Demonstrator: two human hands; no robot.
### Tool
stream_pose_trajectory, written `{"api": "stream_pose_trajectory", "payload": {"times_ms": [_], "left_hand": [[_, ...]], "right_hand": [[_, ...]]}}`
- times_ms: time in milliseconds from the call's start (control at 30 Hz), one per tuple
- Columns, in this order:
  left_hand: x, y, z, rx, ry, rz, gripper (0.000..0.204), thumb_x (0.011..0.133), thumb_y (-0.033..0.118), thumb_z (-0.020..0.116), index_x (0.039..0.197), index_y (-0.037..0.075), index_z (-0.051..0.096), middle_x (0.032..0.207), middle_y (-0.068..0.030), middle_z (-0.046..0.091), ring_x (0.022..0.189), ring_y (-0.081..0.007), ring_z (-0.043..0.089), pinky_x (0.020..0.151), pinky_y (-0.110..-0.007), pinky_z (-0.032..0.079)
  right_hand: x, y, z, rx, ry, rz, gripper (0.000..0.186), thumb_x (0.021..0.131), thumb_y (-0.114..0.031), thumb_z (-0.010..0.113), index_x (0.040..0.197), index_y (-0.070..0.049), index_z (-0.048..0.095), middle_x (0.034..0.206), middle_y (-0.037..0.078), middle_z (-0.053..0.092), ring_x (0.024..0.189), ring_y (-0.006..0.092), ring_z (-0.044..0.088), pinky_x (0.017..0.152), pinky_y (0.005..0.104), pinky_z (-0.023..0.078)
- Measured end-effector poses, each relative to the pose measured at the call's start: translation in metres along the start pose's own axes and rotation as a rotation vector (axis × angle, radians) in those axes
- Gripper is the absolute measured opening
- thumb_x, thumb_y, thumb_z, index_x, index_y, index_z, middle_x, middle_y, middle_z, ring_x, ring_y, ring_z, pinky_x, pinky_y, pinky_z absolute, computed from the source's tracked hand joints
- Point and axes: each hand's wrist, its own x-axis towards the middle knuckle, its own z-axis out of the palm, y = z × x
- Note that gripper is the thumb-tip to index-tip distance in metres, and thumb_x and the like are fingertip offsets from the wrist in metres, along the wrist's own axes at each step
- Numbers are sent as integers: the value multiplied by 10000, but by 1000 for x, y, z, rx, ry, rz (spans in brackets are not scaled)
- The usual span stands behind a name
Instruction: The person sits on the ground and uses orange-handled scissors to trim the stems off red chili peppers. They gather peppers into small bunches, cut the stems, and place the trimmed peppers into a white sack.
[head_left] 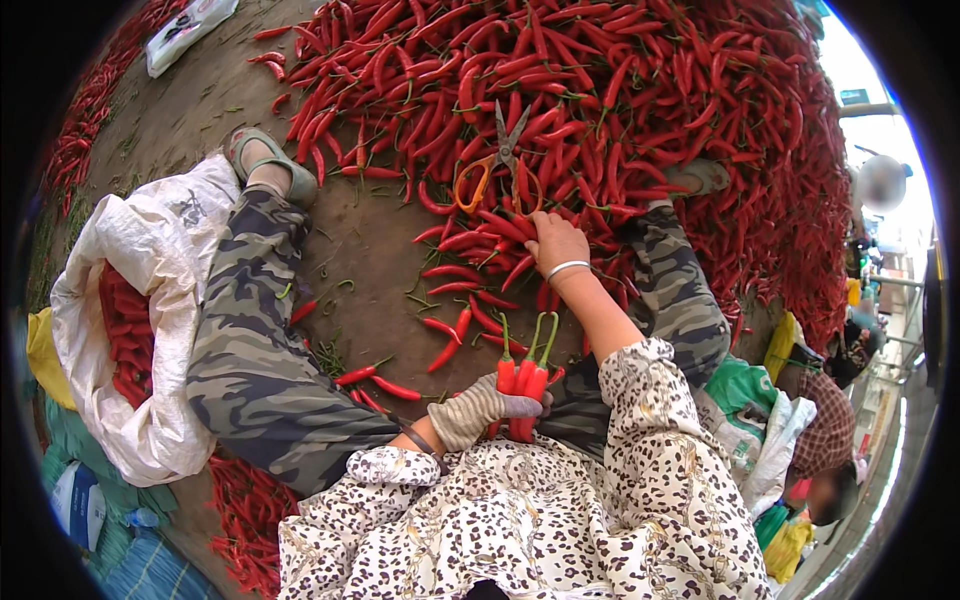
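Nearest me, above the leopard-print shirt (500,510), the gloved left hand (470,412) is wrapped around a bunch of red chillies (525,378), held close to upright with at least 3 green stems poking above the glove. If that grip slackened, I think a pod could slide free; squeezed too hard, it might split.

Against the left leg of the camouflage trousers (250,330), a white sack (150,215) gapes open with more chillies (130,330) inside. A knock from the knee could spill some.

Between the legs, stray pods (450,346) lie scattered on the bare ground (340,250), where a shifting foot might crush them.

Farther out, the bare right hand (560,243), a pale bangle (568,268) at its wrist, reaches down to the loose chillies (470,240). Its fingers are bent at the pods, but I cannot tell whether they have closed on any. A hasty pull could drag neighbours along, since everything lies tangled.

Just beyond, 1 pair of orange-handled scissors (505,150) rests on the pods, blades parted and pointing away. A careless reach could nick the bare fingers, or sliding pods from the big heap (640,110) behind could bury it.
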Motion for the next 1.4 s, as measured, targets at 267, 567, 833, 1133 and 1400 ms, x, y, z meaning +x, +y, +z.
{"api": "stream_pose_trajectory", "payload": {"times_ms": [267,567,833,1133,1400], "left_hand": [[8,-2,-10,62,247,205,287,703,179,720,913,70,558,770,-11,578,673,-140,568,585,-268,467],[40,7,-49,-25,716,535,312,749,128,698,1011,100,532,853,-20,579,740,-135,566,623,-280,480],[36,0,-59,-227,616,401,426,731,94,700,1111,116,509,869,-23,576,716,-164,572,634,-315,505],[62,-12,-82,-26,807,461,454,657,-17,659,1071,79,502,864,-41,572,712,-167,581,658,-314,506],[35,10,-53,488,1029,779,518,623,71,734,1083,60,495,943,-40,585,830,-140,579,753,-280,480]], "right_hand": [[-16,27,-12,388,59,211,398,832,-305,542,1134,-50,501,982,164,601,874,319,591,757,384,464],[-121,-42,-13,1249,-423,300,312,904,-188,445,1147,5,468,1015,123,594,866,177,589,725,278,477],[-104,-44,-25,767,-683,-271,315,806,-67,469,1108,2,528,997,159,613,934,242,587,829,318,445],[3,-9,29,-63,-17,66,321,759,-232,625,1036,-106,524,886,90,617,833,273,591,734,416,456],[-45,-10,-13,133,74,-92,168,853,-220,513,930,-87,579,734,126,620,713,309,590,654,413,461]]}}
